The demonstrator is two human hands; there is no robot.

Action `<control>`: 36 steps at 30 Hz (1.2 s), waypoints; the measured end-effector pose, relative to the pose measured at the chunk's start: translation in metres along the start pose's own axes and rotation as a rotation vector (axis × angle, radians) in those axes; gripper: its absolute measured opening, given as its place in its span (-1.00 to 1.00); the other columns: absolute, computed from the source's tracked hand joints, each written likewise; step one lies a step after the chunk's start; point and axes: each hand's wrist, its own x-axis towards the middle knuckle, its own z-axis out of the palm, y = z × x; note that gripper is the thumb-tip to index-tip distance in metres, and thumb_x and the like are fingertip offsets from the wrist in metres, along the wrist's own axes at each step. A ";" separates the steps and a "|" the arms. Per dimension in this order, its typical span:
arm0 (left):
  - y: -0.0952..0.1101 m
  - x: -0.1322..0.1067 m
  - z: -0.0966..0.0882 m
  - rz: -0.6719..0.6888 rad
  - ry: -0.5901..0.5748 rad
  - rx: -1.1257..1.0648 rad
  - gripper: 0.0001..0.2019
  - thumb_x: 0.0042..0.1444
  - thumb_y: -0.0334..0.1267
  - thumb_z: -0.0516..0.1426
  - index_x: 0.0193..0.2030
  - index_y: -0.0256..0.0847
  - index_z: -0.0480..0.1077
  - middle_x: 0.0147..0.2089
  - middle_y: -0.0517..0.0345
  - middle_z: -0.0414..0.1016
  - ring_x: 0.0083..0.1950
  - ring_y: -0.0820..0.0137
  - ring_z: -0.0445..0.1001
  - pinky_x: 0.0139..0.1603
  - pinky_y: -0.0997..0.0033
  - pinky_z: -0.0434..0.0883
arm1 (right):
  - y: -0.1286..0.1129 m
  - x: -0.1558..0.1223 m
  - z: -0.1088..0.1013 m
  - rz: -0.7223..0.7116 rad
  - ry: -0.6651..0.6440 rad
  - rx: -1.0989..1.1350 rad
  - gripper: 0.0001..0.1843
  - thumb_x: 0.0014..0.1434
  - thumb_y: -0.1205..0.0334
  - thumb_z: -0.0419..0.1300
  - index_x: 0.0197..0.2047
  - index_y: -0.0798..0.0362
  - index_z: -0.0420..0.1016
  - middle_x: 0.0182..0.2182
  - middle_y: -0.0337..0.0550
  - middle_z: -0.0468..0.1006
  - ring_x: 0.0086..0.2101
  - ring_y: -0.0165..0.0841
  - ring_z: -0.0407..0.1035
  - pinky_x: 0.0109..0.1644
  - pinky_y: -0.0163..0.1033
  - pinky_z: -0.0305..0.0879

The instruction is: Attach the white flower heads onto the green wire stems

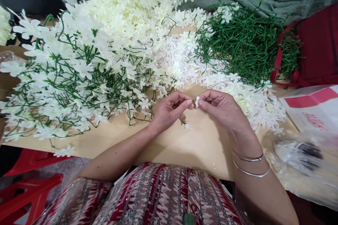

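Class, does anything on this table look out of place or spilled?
Slightly: one white flower lies at the front edge of the table, seemingly strayed from the flower heap, and tiny white specks lie near the shirt, like dropped scraps.

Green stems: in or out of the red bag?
Out: the green stems lie in a loose heap beside the red bag.

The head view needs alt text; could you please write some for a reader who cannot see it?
A person's left hand and right hand pinch a small white-and-green piece over a tan table. Heaps of white flowers and green stems lie beyond, with a red bag at the right.
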 end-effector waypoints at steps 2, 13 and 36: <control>0.000 0.000 0.000 -0.003 0.007 0.011 -0.65 0.27 0.08 0.28 -0.18 -0.22 0.51 -0.29 0.14 0.65 -0.53 0.60 0.44 -0.50 0.60 0.45 | 0.001 0.000 0.002 -0.009 0.008 -0.004 -0.68 0.08 -0.10 0.48 -0.37 -0.04 0.60 -0.44 -0.22 0.63 -0.40 -0.37 0.49 -0.27 -0.21 0.48; -0.004 0.001 0.002 -0.020 0.012 -0.019 -0.58 0.23 0.17 0.28 -0.21 -0.21 0.48 -0.33 0.18 0.64 -0.43 0.53 0.58 -0.33 0.52 0.56 | 0.004 0.000 0.007 0.004 0.034 -0.008 -0.59 0.06 -0.20 0.48 -0.41 -0.04 0.56 -0.47 -0.25 0.61 -0.44 -0.39 0.45 -0.29 -0.23 0.44; -0.008 0.002 -0.001 -0.026 0.034 0.031 -0.61 0.27 0.10 0.26 -0.07 -0.22 0.46 -0.29 0.12 0.66 -0.31 0.41 0.66 -0.28 0.48 0.58 | 0.005 0.008 0.019 -0.042 0.126 0.135 -0.67 0.05 -0.06 0.48 -0.39 -0.01 0.54 -0.48 -0.26 0.61 -0.43 -0.40 0.46 -0.27 -0.23 0.41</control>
